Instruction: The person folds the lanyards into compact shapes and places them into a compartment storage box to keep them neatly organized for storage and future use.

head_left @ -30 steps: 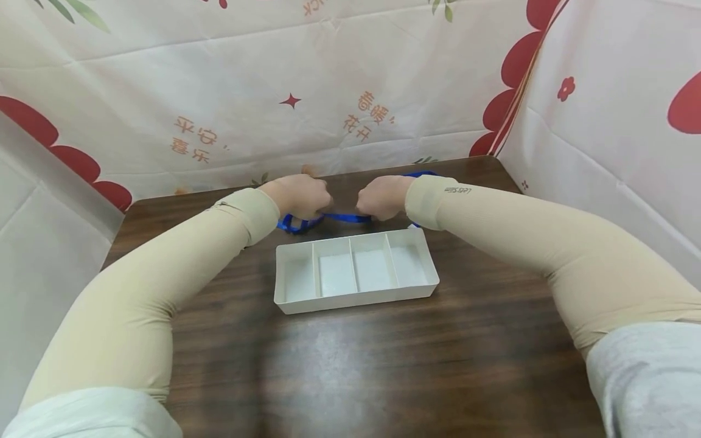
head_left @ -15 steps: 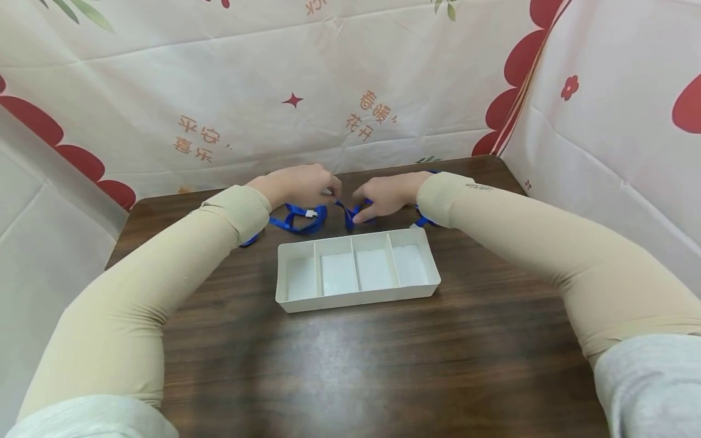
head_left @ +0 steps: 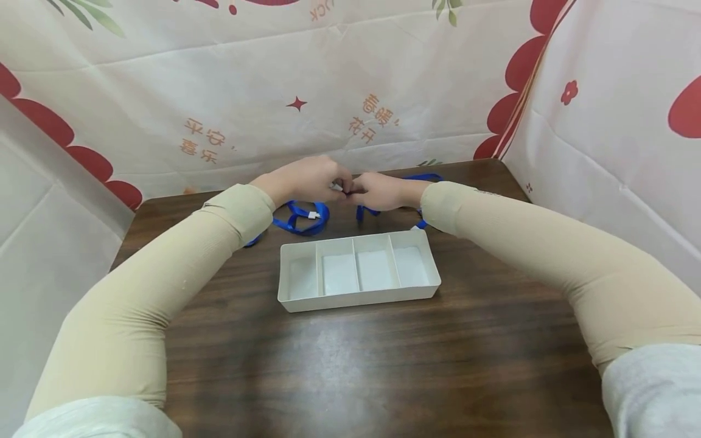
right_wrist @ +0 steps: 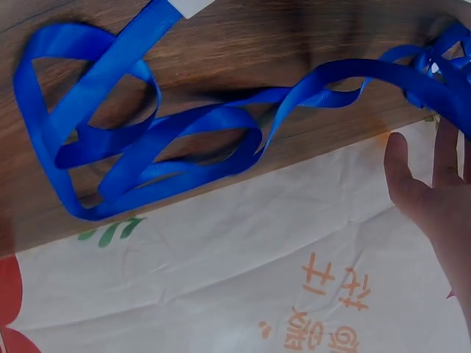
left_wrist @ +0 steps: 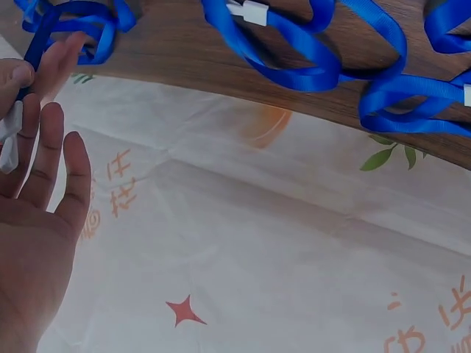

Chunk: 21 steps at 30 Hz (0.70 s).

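Note:
My left hand (head_left: 309, 179) and right hand (head_left: 380, 190) meet at the fingertips behind the white divided box (head_left: 361, 299). Between thumb and fingers, the left one pinches a blue lanyard (left_wrist: 43, 37) by its white plastic piece (left_wrist: 10, 136). The right one appears to grip the same strap; its fingertips are partly hidden. A blue loop hangs below the hands in the head view. To the left lies another coiled blue lanyard (head_left: 301, 228) with a white clip (left_wrist: 254, 12). More loosely looped blue strap (right_wrist: 92, 213) lies on the right and runs toward the right hand.
The divided box stands on a dark wooden table (head_left: 306, 377), its compartments facing up. A white patterned cloth (head_left: 246, 79) rises behind the table's back edge, and another white panel (head_left: 619, 152) stands on the right.
The hands were apart over the blue straps; they have lifted and come together at the fingertips. The left coil, earlier covered by the left hand, is uncovered. The box stays put.

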Tool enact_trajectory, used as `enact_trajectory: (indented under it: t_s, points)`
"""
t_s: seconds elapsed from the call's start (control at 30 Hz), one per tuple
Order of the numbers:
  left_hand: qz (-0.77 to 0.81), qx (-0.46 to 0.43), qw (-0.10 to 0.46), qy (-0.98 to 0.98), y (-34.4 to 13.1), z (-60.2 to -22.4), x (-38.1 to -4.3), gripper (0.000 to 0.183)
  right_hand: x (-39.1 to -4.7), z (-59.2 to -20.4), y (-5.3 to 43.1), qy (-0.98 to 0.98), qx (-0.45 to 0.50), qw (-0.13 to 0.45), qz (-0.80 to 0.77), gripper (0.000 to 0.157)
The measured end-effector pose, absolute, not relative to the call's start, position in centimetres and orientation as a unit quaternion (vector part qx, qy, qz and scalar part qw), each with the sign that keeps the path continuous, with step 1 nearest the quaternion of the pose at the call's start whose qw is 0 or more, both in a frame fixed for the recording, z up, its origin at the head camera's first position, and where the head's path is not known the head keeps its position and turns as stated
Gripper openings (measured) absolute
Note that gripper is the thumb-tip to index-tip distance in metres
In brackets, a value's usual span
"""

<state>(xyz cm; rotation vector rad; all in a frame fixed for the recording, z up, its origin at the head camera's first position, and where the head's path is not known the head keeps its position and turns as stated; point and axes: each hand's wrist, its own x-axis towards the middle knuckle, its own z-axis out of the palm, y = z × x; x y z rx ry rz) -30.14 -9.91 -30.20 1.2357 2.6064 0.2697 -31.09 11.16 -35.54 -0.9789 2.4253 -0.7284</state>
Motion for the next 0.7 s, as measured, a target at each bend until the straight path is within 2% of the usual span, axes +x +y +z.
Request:
enact_trajectory:
  t_s: [0.13, 0.27, 0.37, 0.53, 0.7]
  points:
    - [0.101, 0.422, 0.107, 0.894, -10.2, -30.0, -29.9, 0.01, -30.9, -35.5, 11.7, 0.876, -0.35, 0.207, -0.26, 0.036]
    - [0.098, 0.422, 0.089, 0.897, -11.0, -30.1, -29.6, 0.009, -30.6, -35.2, 12.1, 0.876, -0.33, 0.217, -0.279, 0.034]
    - [0.09, 0.418, 0.082, 0.9, -11.6, -30.2, -29.6, 0.009, -30.5, -35.0, 12.4, 0.868, -0.298, 0.241, -0.316, 0.03]
    - [0.085, 0.403, 0.067, 0.909, -12.3, -30.4, -29.8, 0.006, -30.5, -34.3, 12.7, 0.841, -0.254, 0.285, -0.384, 0.038]
    - [0.077, 0.382, 0.043, 0.92, -13.0, -30.7, -29.7, 0.005, -30.6, -33.2, 12.6, 0.789, -0.217, 0.341, -0.464, 0.035]
